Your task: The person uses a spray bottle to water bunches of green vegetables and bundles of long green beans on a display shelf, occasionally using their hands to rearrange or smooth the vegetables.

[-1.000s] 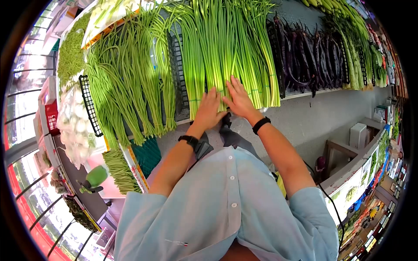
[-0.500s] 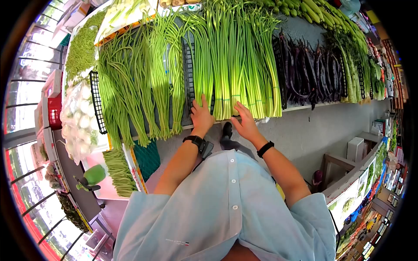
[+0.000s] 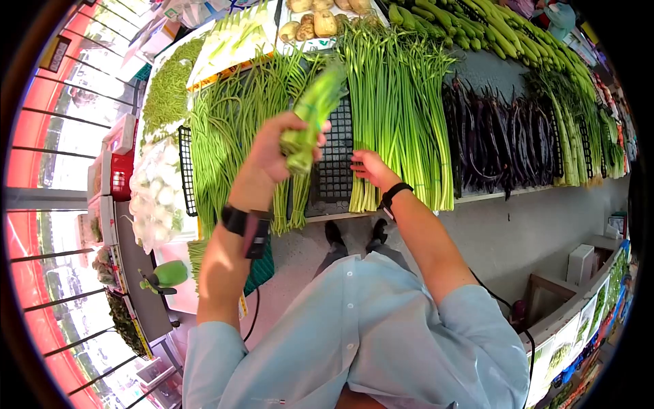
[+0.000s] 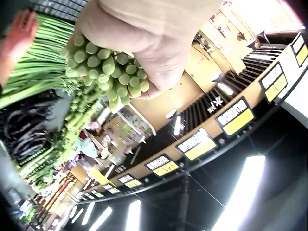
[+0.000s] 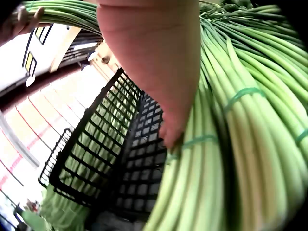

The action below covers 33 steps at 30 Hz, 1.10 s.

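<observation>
My left hand (image 3: 269,150) grips a bundle of garlic scapes (image 3: 313,112) near its cut ends, raised above the display. In the left wrist view the round, pale green stem ends (image 4: 108,74) poke out from under the palm. My right hand (image 3: 371,169) rests at the left edge of the remaining banded garlic scapes (image 3: 402,129), low on the stalks. In the right wrist view its fingertips touch the nearest bundle (image 5: 192,168), beside a green band (image 5: 199,140); part of the fingers is hidden behind the hand.
A black plastic crate (image 3: 334,153) shows left of the scapes. Long beans (image 3: 225,136) lie farther left, with bagged white vegetables (image 3: 153,194) beyond. Dark purple eggplants (image 3: 501,136) are at right. Brown roots (image 3: 325,24) and green gourds (image 3: 470,31) sit behind.
My left hand has taken the leftmost bundle of garlic scapes and lifted it up and to the left, uncovering the crate. My right hand has moved onto the edge of the remaining bundles.
</observation>
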Motion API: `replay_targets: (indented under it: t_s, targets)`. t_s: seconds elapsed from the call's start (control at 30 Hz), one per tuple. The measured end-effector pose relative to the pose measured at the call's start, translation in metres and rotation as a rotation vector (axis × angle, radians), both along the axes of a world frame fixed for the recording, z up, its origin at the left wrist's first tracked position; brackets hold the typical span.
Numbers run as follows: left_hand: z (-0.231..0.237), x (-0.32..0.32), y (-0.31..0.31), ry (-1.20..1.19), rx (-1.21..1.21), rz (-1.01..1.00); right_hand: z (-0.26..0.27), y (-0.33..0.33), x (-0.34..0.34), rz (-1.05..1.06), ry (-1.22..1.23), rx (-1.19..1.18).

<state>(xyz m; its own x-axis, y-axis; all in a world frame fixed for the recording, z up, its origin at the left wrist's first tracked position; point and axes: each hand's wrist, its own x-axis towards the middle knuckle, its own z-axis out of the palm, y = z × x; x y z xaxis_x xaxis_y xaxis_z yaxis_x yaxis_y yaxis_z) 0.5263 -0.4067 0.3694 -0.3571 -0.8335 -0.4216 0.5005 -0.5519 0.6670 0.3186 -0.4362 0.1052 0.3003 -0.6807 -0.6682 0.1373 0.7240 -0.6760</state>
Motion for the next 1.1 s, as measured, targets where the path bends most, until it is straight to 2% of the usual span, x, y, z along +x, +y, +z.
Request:
replay_targets:
  t_s: [0.03,0.07,0.1,0.13,0.17,0.2,0.23,0.27,0.3,0.33,0.37,0.4,0.47,0.6,0.63,0.73,0.77,0.9,1.0,1.07,1.1]
  targets:
    - [0.028,0.007,0.0,0.114,-0.016,0.008,0.0,-0.001,0.008,-0.053,0.053,0.007]
    - [0.049,0.008,0.001,0.114,-0.018,0.011,0.017,0.0,0.015,-0.095,-0.07,0.016]
    - [0.069,0.009,0.002,0.229,-0.096,0.024,0.046,-0.001,0.021,-0.134,-0.192,0.019]
    - [0.078,0.011,0.005,0.343,-0.177,0.037,0.076,-0.003,0.029,-0.111,-0.525,0.043]
    - [0.078,0.008,0.011,0.343,-0.181,0.043,0.107,-0.005,0.04,-0.078,-0.739,0.016]
    - [0.076,0.003,0.02,0.451,-0.216,0.041,0.137,-0.011,0.052,-0.07,-0.841,-0.018]
    - [0.072,0.001,0.03,0.559,-0.252,0.034,0.146,-0.026,0.058,0.083,-1.249,-0.04]
    - [0.05,0.009,0.041,0.62,-0.152,-0.036,0.154,-0.04,0.061,0.248,-1.653,-0.063]
    - [0.04,-0.006,0.054,0.661,-0.21,0.037,0.18,-0.044,0.06,0.019,-1.438,-0.046]
    - [0.021,-0.008,0.067,0.659,-0.167,0.027,0.203,-0.049,0.058,-0.201,-1.21,-0.03]
    - [0.003,-0.011,0.079,0.632,-0.146,-0.008,0.205,-0.059,0.056,-0.099,-1.281,-0.026]
    - [-0.016,-0.014,0.09,0.592,-0.105,-0.016,0.204,-0.058,0.054,-0.109,-1.278,0.04]
    - [-0.051,-0.012,0.106,0.648,-0.091,-0.07,0.189,-0.041,0.049,-0.098,-1.188,-0.03]
    - [-0.079,-0.012,0.122,0.717,-0.004,-0.143,0.169,-0.025,0.035,-0.175,-1.158,-0.009]
    - [-0.086,-0.012,0.123,0.703,-0.016,-0.146,0.172,-0.023,0.027,-0.069,-1.124,-0.121]
    - [-0.084,-0.015,0.112,0.736,-0.067,-0.145,0.195,-0.038,0.022,-0.005,-1.089,-0.191]
    - [-0.081,-0.016,0.106,0.775,-0.108,-0.148,0.22,-0.038,0.026,-0.11,-1.028,-0.221]
    - [-0.081,-0.018,0.084,0.981,-0.168,-0.157,0.258,-0.076,0.023,0.105,-1.183,-0.434]
    - [-0.078,-0.02,0.084,0.931,-0.157,-0.187,0.273,-0.117,0.01,0.157,-1.275,-0.478]
    - [-0.102,-0.021,0.091,0.999,-0.153,-0.217,0.266,-0.161,-0.008,0.001,-1.182,-0.323]
    - [-0.108,-0.022,0.096,0.885,-0.098,-0.136,0.265,-0.167,-0.004,0.013,-0.963,-0.475]
